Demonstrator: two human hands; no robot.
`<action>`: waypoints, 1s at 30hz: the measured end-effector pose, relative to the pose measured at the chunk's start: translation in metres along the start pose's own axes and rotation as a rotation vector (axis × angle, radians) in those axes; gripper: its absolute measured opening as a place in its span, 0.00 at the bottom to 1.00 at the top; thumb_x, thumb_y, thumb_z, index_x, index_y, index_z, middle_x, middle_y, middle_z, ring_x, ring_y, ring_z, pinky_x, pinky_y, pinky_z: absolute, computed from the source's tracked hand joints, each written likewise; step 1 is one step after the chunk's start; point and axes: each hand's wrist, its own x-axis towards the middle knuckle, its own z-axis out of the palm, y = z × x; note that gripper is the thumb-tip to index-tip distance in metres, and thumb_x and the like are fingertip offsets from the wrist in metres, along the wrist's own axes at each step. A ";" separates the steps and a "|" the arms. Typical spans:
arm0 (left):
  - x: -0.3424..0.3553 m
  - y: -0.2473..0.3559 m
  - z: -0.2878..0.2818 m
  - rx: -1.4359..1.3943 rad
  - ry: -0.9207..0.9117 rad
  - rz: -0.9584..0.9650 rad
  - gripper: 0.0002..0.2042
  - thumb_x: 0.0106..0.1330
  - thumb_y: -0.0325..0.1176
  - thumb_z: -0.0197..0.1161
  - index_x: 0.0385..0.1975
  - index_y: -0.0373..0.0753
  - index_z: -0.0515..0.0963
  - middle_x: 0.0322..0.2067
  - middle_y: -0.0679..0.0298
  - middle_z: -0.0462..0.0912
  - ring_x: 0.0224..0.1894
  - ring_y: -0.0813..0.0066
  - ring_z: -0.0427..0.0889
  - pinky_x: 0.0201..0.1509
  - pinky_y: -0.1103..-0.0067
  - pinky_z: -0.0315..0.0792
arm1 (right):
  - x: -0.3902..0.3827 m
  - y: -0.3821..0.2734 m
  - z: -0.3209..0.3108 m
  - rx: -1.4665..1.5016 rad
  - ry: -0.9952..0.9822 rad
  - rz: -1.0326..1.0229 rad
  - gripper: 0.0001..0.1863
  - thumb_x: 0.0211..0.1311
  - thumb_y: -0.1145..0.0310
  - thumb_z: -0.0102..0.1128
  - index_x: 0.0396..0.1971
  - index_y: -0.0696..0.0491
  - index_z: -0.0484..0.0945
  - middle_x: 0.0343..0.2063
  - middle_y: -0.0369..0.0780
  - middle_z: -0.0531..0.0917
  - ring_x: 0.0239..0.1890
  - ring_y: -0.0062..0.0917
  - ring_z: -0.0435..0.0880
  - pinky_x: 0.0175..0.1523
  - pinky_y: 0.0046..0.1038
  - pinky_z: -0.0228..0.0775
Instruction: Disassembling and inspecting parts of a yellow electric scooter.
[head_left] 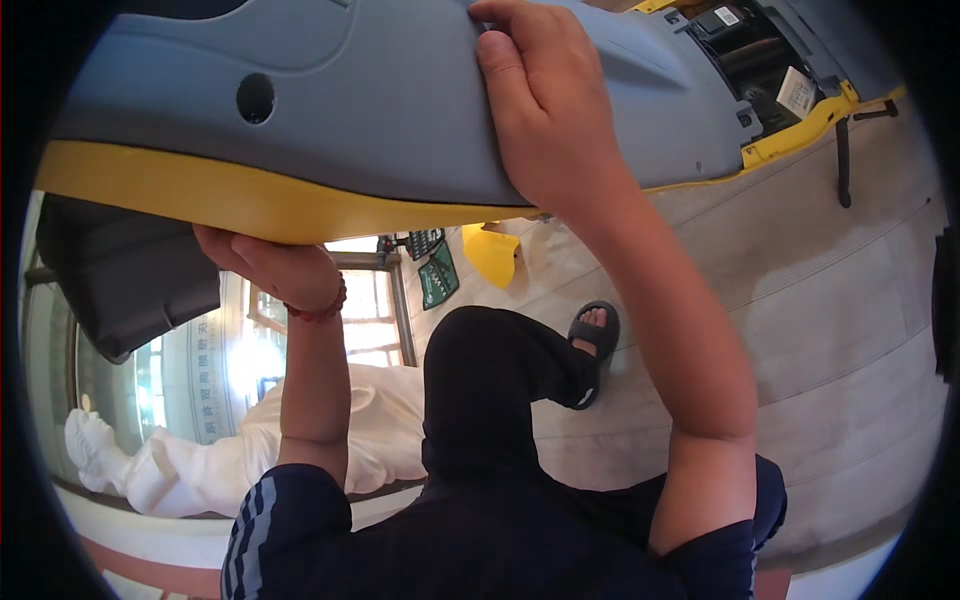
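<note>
A large machine body with a blue-grey plastic shell (400, 110) and a yellow lower trim (200, 190) spans the top of the view. My left hand (285, 270) is closed against the underside of the yellow trim, palm up, its fingertips partly hidden behind it. A dark red beaded bracelet (318, 308) circles that wrist. My right hand (550, 100) rests on the grey shell, fingers curled and thumb bent at the top edge. Whatever those fingers hold, if anything, is hidden. Left of them is a dark round hole (256, 98) in the shell.
At right, an open compartment (760, 70) shows black parts and a white label. A black stand (843, 165) sticks out below. On the tiled floor (800, 300) lie a yellow plastic piece (490, 253) and a green case (437, 277). A white statue (220, 460) is at lower left, below a black panel (130, 270).
</note>
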 end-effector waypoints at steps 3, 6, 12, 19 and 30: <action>-0.003 -0.017 -0.003 0.222 -0.042 0.282 0.24 0.72 0.45 0.40 0.60 0.34 0.58 0.58 0.51 0.61 0.59 0.62 0.63 0.61 0.68 0.58 | -0.001 -0.001 0.001 0.019 0.028 0.010 0.12 0.62 0.71 0.46 0.43 0.60 0.71 0.38 0.51 0.74 0.43 0.45 0.71 0.52 0.39 0.61; -0.013 -0.028 0.006 -0.097 0.100 0.106 0.27 0.72 0.53 0.33 0.57 0.36 0.61 0.56 0.50 0.62 0.59 0.59 0.64 0.63 0.64 0.59 | -0.001 -0.007 0.001 0.009 0.043 0.019 0.12 0.62 0.71 0.46 0.42 0.60 0.71 0.37 0.51 0.73 0.42 0.44 0.71 0.51 0.39 0.61; 0.003 -0.019 0.009 0.301 0.037 0.386 0.27 0.72 0.52 0.31 0.58 0.35 0.60 0.50 0.52 0.65 0.58 0.61 0.66 0.61 0.66 0.59 | -0.009 -0.008 0.011 -0.137 0.164 -0.040 0.13 0.62 0.71 0.46 0.43 0.61 0.72 0.35 0.50 0.73 0.40 0.44 0.71 0.49 0.39 0.62; 0.003 -0.019 0.015 0.016 0.086 0.322 0.20 0.66 0.43 0.51 0.48 0.31 0.71 0.53 0.48 0.64 0.59 0.54 0.62 0.58 0.62 0.59 | -0.011 -0.007 0.008 -0.105 0.129 -0.020 0.15 0.62 0.69 0.45 0.43 0.61 0.72 0.35 0.51 0.73 0.40 0.44 0.71 0.49 0.39 0.62; 0.000 -0.038 0.019 -0.066 0.141 0.204 0.24 0.67 0.48 0.46 0.46 0.30 0.71 0.45 0.53 0.73 0.47 0.66 0.76 0.50 0.72 0.70 | 0.009 0.053 -0.053 -0.046 0.059 0.244 0.14 0.63 0.67 0.45 0.37 0.62 0.75 0.36 0.53 0.77 0.43 0.44 0.75 0.50 0.33 0.65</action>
